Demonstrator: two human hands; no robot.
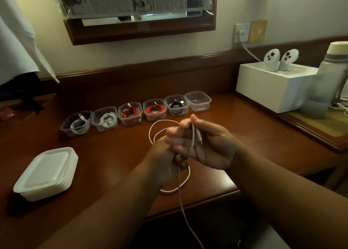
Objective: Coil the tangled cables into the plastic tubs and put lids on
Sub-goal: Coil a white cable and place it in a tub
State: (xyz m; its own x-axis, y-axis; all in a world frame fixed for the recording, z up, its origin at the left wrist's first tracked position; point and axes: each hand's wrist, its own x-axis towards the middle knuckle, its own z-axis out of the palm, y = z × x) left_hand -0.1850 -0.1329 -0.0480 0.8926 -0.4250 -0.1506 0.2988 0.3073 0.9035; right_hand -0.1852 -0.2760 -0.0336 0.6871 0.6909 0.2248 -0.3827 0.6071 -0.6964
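Note:
Both hands meet above the middle of the wooden desk [113, 154], working a white cable [181, 196]. My right hand [209, 145] pinches the cable near its plug end. My left hand [165, 160] grips the cable lower down. Loops of it lie on the desk behind and below the hands, and one strand hangs off the front edge. A row of several clear tubs stands behind: two with white cables [79, 124], two with red cables [154, 110], one with a black cable [177, 105], and an empty tub [198, 101] at the right end. A stack of white lids [47, 173] sits at the left.
A white box [273, 87] holding two white controllers [280, 59] stands at the back right, beside a grey bottle [331, 75]. A plugged wall socket [242, 32] and a framed mirror [139, 32] are on the wall. White cloth [17, 41] hangs at the far left.

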